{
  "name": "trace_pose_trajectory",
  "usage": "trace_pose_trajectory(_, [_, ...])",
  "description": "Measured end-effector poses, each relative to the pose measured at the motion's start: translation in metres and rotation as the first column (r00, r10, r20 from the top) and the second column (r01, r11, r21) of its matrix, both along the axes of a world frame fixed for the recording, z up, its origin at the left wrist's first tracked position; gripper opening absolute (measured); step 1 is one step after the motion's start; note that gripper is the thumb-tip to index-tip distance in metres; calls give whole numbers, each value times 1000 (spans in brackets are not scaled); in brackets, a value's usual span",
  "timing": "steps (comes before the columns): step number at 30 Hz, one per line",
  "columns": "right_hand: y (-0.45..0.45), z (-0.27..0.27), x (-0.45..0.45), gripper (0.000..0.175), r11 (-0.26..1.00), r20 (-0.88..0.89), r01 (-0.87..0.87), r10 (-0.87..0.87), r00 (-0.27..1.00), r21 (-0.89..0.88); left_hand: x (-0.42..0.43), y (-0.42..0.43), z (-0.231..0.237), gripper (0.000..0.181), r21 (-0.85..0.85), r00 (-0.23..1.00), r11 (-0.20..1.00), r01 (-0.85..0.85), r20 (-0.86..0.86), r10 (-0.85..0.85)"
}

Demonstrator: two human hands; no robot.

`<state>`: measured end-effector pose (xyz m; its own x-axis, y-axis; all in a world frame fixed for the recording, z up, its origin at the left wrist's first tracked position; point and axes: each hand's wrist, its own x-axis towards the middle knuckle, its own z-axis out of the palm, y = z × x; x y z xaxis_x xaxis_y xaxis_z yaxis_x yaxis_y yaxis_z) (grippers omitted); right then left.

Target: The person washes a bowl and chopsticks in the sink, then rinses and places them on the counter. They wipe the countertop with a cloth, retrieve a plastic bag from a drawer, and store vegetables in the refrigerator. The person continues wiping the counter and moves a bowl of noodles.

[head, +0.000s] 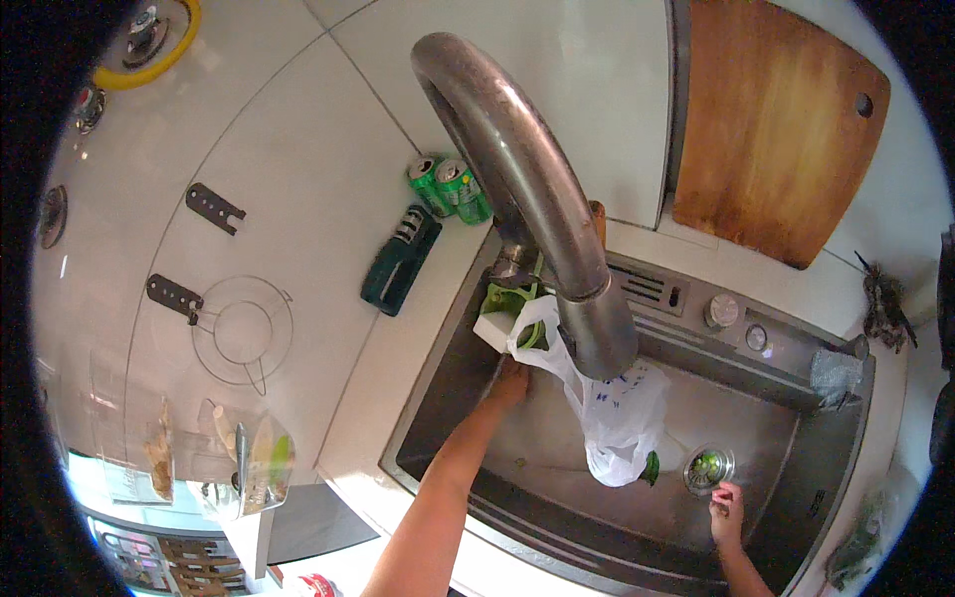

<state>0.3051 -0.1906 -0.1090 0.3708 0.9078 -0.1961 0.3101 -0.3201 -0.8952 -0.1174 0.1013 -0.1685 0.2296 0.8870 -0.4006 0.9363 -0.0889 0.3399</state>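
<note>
A metal sink basin [552, 477] lies before me under a thick curved faucet [522, 149]. My left hand [510, 382] is at the basin's upper left, below a green plastic holder [507, 298] and a white block-shaped item [494, 330]; its fingers are partly hidden. A white plastic bag [623, 418] hangs from near that holder down into the basin, with a dark green leafy piece [650, 469] at its lower end. My right hand [727, 511] is just below the drain strainer [707, 469], which holds green scraps. Its fingers are curled near a small dark bit.
Left of the sink are a knife sharpener [401, 261], green drink cans [459, 186] and a wire ring rack [242, 330]. A wooden cutting board [783, 127] leans behind the sink. A grey mesh scrubber [835, 371] sits at the right corner.
</note>
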Motion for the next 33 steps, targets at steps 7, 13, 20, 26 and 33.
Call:
trace_pose_trajectory(7, [42, 27, -37, 35, 987, -54, -75, 68, 996, -145, 135, -166, -24, 48, -37, 688, 982, 183, 719, -101])
trace_pose_trajectory(13, [60, 70, -67, 29, 961, 32, -270, 268, 963, 57, 252, -198, 19, 42, 300, 354, 747, 593, 737, -576])
trace_pose_trajectory(20, [74, 48, -108, 12, 345, 529, -902, 730, 432, 260, 154, -126, 79, 38, -392, 699, 680, 620, 669, -252])
trace_pose_trajectory(26, [129, -36, -288, 44, -2, 714, -997, 699, 52, 75, -8, -116, 145, 25, -514, 861, 810, 282, -238, -450])
trace_pose_trajectory(33, [103, -50, -128, 47, 143, 603, -972, 798, 3, -185, 37, -127, 128, 20, -535, 629, 625, 568, -207, -749])
